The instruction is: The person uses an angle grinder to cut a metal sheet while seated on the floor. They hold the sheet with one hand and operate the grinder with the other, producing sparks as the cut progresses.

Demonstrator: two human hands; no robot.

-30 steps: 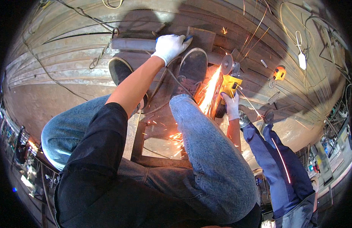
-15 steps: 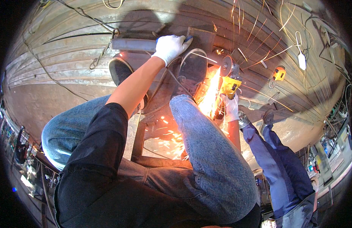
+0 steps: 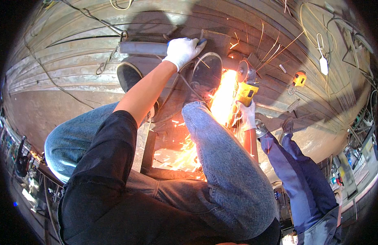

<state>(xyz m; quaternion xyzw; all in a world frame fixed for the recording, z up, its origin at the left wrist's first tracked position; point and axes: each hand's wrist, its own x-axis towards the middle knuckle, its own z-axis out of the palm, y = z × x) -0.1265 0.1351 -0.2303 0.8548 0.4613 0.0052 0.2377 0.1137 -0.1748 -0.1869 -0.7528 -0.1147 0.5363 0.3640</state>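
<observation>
My right hand point(image 3: 248, 116), in a white glove, is closed round the body of a yellow angle grinder point(image 3: 247, 93). The grinder's disc point(image 3: 243, 71) stands on edge, just right of my right shoe point(image 3: 207, 69). A bright stream of sparks point(image 3: 223, 100) pours from it back toward me, and the glare hides the spot where it meets the metal. Further left, my white-gloved left hand point(image 3: 182, 52) is closed on a grey metal bar point(image 3: 142, 48) lying beyond my shoes. A flat steel plate point(image 3: 215, 41) lies by its fingertips.
A second yellow grinder point(image 3: 299, 79) lies at the right, near a white tag-like piece point(image 3: 323, 65) on a wire loop. Cables point(image 3: 46, 67) cross the curved metal surface at the left. Another person's blue-trousered legs point(image 3: 297, 175) stretch in at the lower right.
The grinder has shifted and tilted slightly in my right hand. Its spark stream has grown brighter and wider. My left hand holds its place on the bar.
</observation>
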